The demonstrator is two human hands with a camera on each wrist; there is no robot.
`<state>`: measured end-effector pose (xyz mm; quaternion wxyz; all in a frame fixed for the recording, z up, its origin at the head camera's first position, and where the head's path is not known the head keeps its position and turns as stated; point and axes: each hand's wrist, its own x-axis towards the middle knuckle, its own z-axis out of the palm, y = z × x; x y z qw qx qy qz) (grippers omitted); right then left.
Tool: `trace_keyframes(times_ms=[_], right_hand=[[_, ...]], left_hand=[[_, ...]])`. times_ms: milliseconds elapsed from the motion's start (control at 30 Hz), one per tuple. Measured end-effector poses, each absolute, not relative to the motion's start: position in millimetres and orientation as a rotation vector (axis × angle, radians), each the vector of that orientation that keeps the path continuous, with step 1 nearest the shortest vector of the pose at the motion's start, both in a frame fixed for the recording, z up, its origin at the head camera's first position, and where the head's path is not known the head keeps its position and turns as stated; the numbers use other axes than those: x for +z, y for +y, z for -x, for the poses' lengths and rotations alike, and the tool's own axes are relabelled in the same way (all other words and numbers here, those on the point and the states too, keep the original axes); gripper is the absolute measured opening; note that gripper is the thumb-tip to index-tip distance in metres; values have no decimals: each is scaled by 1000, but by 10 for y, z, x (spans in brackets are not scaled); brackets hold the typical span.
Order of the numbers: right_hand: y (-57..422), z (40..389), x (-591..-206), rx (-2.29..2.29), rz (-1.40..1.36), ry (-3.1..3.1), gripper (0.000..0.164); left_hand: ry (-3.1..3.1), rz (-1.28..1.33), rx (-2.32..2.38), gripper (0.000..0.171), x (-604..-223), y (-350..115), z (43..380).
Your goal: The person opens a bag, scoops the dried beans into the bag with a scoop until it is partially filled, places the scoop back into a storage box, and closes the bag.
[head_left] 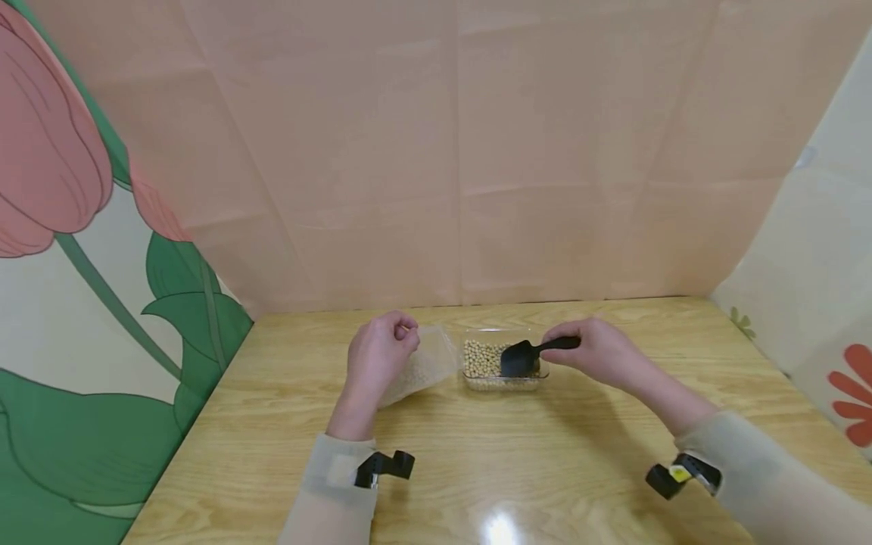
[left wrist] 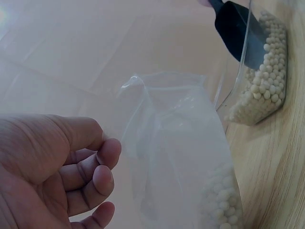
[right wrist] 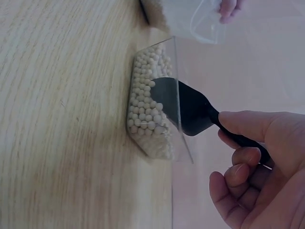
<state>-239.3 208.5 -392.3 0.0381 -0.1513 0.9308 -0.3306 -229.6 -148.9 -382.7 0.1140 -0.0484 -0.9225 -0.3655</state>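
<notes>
My right hand (head_left: 596, 352) grips a small black scoop (head_left: 521, 359) by its handle. The scoop's blade dips into pale round beads (right wrist: 145, 102) that fill part of a clear rectangular container (head_left: 504, 384). To the left, my left hand (head_left: 381, 348) pinches the edge of a translucent plastic bag (left wrist: 176, 124) between thumb and index finger. The other fingers (left wrist: 90, 183) of that hand are loosely curled. More beads (left wrist: 223, 202) lie in the bottom of the bag, which stands beside the container.
Container and bag are on a wooden table (head_left: 477, 454), toward its back edge. A plain pinkish cloth (head_left: 456, 151) hangs behind. Floral sheets (head_left: 88, 318) border the left and right sides. Each sleeve carries a small black wrist mount (head_left: 384, 465).
</notes>
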Motion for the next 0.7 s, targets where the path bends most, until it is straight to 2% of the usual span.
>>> trace_keyframes(times_ms=[700], right_hand=[[2040, 2424, -4264, -1156, 335, 2793, 46]], left_hand=[[-2705, 142, -1070, 12, -3831, -1497, 2308]])
